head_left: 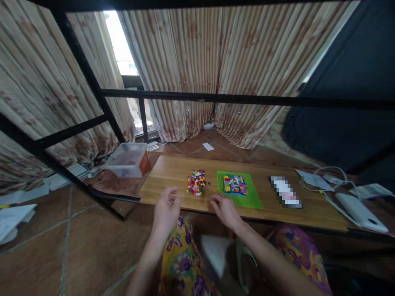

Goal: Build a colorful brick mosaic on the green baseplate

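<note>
My left hand hovers at the table's near edge, left of a loose pile of small multicoloured building blocks. Its fingers are loosely curled, with a gap between thumb and forefinger and nothing visible in it. My right hand is over the near edge, between the pile and a green baseplate. Its fingertips are drawn together; whatever they pinch, if anything, is too small to make out. On the baseplate sits a flat layer of coloured blocks. One dark block lies apart, just right of the pile.
A phone-like, pixelated object lies on the wooden table at right. Farther right are a white power bank-like box, cables and papers. A clear plastic bin stands at left. Black metal bars cross behind the table.
</note>
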`<move>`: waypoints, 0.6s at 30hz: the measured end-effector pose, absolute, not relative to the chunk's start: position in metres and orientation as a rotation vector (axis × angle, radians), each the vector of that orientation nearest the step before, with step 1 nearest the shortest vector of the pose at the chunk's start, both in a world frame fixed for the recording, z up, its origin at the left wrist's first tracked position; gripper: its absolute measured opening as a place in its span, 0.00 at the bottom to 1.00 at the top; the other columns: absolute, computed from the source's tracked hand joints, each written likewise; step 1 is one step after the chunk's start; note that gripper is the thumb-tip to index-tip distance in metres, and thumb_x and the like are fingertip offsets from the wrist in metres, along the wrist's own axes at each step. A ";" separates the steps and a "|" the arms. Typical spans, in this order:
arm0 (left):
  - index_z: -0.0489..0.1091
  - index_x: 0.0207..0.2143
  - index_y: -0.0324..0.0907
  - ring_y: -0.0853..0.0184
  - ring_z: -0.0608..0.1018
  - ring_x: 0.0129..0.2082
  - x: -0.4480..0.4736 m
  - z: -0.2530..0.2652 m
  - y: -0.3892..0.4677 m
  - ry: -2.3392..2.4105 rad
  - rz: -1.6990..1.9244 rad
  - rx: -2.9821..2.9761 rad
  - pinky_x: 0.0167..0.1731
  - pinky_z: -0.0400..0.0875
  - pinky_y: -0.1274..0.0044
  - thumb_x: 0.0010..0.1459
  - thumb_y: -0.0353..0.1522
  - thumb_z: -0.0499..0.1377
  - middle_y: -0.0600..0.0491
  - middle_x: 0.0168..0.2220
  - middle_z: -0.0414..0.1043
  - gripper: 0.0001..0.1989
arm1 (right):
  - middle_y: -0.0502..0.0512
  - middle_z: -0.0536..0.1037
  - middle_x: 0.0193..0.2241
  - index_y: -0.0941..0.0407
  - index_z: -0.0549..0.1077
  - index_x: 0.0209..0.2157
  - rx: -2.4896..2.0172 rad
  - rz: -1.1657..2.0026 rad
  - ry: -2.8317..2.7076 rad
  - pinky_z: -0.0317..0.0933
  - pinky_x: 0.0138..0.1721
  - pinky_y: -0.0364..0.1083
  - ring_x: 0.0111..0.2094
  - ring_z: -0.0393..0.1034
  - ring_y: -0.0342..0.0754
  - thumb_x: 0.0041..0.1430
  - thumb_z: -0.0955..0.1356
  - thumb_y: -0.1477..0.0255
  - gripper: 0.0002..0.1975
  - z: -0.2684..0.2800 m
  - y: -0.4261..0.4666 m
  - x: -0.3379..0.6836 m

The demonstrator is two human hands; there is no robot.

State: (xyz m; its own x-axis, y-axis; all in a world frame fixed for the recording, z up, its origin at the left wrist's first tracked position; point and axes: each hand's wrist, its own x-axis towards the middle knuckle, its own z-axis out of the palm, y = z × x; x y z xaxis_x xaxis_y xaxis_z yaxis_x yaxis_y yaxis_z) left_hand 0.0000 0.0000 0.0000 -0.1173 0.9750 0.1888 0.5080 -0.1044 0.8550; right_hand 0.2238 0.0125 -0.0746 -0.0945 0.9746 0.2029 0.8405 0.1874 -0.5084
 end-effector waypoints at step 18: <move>0.71 0.43 0.42 0.62 0.77 0.40 0.051 -0.082 0.071 1.791 0.388 2.087 0.39 0.66 0.75 0.60 0.30 0.53 0.46 0.43 0.74 0.11 | 0.54 0.75 0.37 0.54 0.75 0.36 -1.671 0.447 -1.945 0.60 0.42 0.45 0.39 0.70 0.47 0.62 0.63 0.74 0.09 -0.101 0.066 0.210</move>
State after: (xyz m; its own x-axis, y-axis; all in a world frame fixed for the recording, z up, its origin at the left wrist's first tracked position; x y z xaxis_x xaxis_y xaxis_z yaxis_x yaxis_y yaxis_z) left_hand 0.0506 0.0708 -0.0824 0.1576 0.9871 -0.0264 0.8875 -0.1299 0.4421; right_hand 0.2099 0.0660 -0.1012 -0.0925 0.9796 0.1785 0.8033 0.1793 -0.5680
